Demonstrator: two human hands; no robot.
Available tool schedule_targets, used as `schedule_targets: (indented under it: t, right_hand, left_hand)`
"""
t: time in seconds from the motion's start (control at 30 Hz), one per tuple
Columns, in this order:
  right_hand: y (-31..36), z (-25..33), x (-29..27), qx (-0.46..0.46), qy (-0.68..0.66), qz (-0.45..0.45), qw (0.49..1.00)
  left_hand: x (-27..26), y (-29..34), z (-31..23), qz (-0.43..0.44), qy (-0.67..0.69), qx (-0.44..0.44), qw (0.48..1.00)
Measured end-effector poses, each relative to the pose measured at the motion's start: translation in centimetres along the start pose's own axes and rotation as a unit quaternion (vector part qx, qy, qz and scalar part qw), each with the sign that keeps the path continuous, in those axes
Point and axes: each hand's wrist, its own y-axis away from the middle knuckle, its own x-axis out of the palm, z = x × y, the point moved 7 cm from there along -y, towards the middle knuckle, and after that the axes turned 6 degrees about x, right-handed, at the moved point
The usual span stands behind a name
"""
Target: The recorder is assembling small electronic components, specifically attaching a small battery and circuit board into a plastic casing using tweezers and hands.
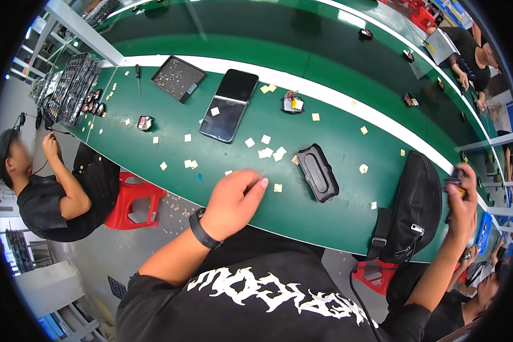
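Part (455, 178) in right hand's grip (463, 202), near the surface's (347, 225) far edge; left hand (235, 199) curled above the near edge, whether gripping anything I cannot tell.

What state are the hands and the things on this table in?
Left hand, curled, contents unclear
Right hand, gripping a small dark object
Phone, lying flat, screen dark
Tray, holding many tiny pieces
Screwdriver, lying down
Black case, lying flat
Black bag, lying, zips unclear
Pale squares, scattered
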Motion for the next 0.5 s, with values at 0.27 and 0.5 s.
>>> schedule_targets:
  t: [0.27,0.5]
  right_hand:
    - [6.5,18.1,28.2,-0.254,-0.157,0.353,0.887]
    - [6.7,18.1,32.6,-0.283,-0.022,0.314,0.906]
  left_hand:
    - [0.9,0.8,3.5,-0.033,0.454,-0.309,0.835]
    - [0.0,2.9,2.3,-0.100,0.350,-0.211,0.907]
